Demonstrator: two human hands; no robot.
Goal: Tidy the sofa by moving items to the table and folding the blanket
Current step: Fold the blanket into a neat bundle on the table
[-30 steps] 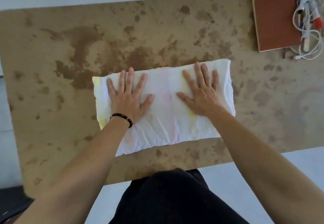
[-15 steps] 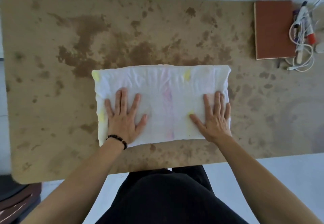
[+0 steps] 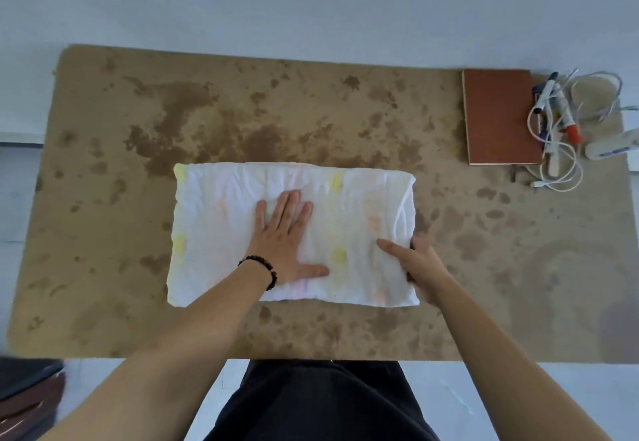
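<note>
Blanket: the blanket [image 3: 221,219] lies folded into a thick rectangle, long side running left to right, on the middle of the table [image 3: 103,164], nearer the person's edge.
Left hand: the left hand [image 3: 287,243] lies flat on the blanket's middle, palm down, fingers straight and slightly spread, thumb stretched out to the right.
Right hand: the right hand [image 3: 415,264] grips the blanket's near right corner, thumb lying on top, the other fingers curled round the right edge and mostly hidden under the cloth.
Blanket's look: white, wrinkled, with faint yellow blotches and pale pink and orange tints; layered folds show along its right edge.
Wrist: a bracelet [image 3: 259,268] of dark beads sits on the left wrist.
Far right corner: a red-brown book [image 3: 498,115], with markers [image 3: 553,105] and a white cable [image 3: 567,164] tangled just beside it.
Writing: a white object [image 3: 615,147] at the right edge bears blue marks, too small to read.
Table's look: brown, mottled with darker patches.
</note>
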